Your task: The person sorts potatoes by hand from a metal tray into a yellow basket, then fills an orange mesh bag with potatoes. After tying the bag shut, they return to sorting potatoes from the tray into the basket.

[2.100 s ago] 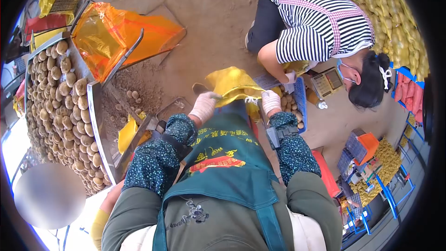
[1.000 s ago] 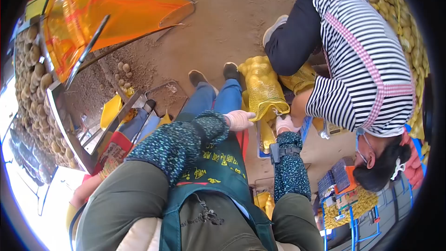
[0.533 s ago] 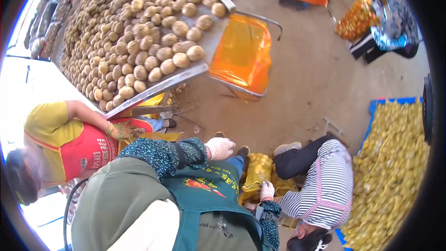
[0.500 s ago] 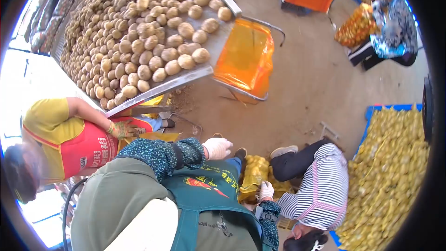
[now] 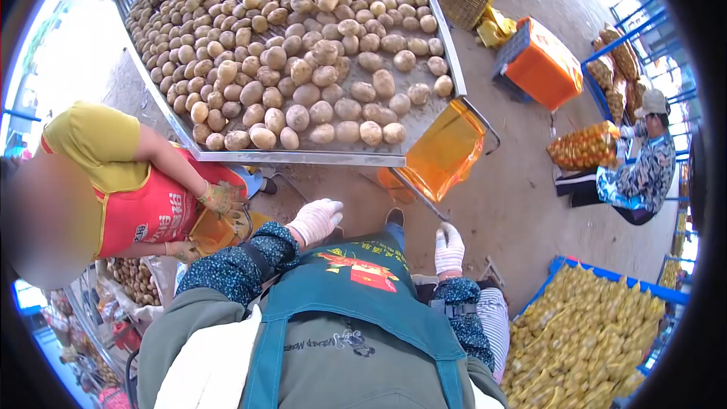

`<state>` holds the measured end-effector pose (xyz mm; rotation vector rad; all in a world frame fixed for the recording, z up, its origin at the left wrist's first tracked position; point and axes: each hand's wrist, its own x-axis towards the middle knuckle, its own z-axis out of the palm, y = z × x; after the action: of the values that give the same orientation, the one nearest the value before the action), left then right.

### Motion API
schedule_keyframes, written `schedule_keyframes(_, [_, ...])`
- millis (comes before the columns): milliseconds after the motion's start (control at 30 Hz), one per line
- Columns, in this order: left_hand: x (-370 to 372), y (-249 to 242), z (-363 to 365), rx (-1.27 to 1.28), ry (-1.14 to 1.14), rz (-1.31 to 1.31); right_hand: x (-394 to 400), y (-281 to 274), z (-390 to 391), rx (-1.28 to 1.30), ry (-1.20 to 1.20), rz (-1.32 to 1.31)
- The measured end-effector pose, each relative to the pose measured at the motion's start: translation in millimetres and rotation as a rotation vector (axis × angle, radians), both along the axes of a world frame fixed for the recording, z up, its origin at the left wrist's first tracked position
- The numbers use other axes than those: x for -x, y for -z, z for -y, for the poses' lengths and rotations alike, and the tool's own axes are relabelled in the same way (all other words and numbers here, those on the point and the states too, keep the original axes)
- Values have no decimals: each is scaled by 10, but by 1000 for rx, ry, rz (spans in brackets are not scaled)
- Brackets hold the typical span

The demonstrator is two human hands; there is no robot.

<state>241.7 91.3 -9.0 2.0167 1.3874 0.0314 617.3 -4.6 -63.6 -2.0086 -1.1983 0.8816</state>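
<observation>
In the head view my left hand [image 5: 316,221], in a white knit glove, hangs in front of my green apron [image 5: 356,273]. Its fingers reach forward, loosely together, with nothing seen in them. My right hand [image 5: 449,250], gloved likewise, points away from me with thumb and fingers apart. Its fingertips overlap the near end of the metal frame that carries an orange bag [image 5: 454,148]. Beyond both hands stands a metal sorting table [image 5: 303,157] covered with many potatoes [image 5: 307,94].
At left a co-worker in a red apron [image 5: 163,216] holds a yellow bag [image 5: 216,231]. Filled yellow net bags [image 5: 583,326] lie on a blue-edged pallet at lower right. A seated person [image 5: 644,167] handles a net sack [image 5: 583,146]. An orange-covered crate [image 5: 541,64] stands farther back.
My view has turned toward the table. My right hand has moved up and forward from the yellow bag on the floor; the crouching person in stripes is now mostly hidden behind my right arm.
</observation>
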Motion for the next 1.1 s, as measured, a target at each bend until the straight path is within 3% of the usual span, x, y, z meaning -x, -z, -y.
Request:
schedule_keyframes(67, [-36,-72,-38,-41,-85,24,11,-384,-588,-169,-218,136])
schedule_keyframes(100, [-68,-110,-26,-76,-147,47,-74,-229,-792,-210,-281,96])
schedule_keyframes(233, [-234,-324,-77,-145,-418,82,-127,-518,-1493,-169,-525,175])
schedule_keyframes(467, [-230,-342,-64,-270,-751,123,224,-624,-2344,-295,-813,225])
schedule_keyframes(633, [54,-431,-497,-393,-936,155,787,-814,-2709,-451,-971,329])
schedule_keyframes(800, [645,-612,-1077,-557,-1005,-29,1220,-847,-2869,-533,-1158,331])
schedule_keyframes(900, [879,-693,-1245,-584,-904,-252,1459,-870,-3003,-538,-1216,279])
schedule_keyframes(967, [966,-710,-1311,-429,-854,-349,1679,-900,-3113,-553,-1255,244])
schedule_keyframes(1100, [1131,-601,-1392,-205,-723,-229,2495,-1071,-3423,-560,-1386,185])
